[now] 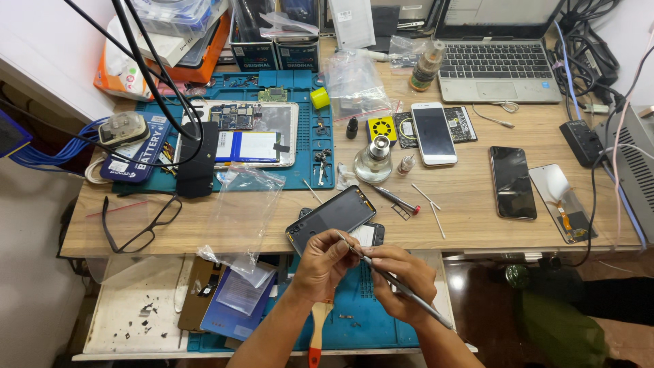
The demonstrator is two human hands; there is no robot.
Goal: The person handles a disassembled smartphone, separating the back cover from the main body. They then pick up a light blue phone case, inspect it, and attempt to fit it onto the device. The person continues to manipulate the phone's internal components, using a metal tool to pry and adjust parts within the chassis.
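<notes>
2 bare forearms come up from the bottom edge; the left hand (325, 262) and right hand (402, 279) wear no gloves, rings, watch or sleeves.

Left hand (325, 262) and right hand (402, 276) meet, fingers curled closed

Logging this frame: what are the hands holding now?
Left hand: closed on something small, too hidden to identify.
Right hand: closed on tweezers.
</notes>
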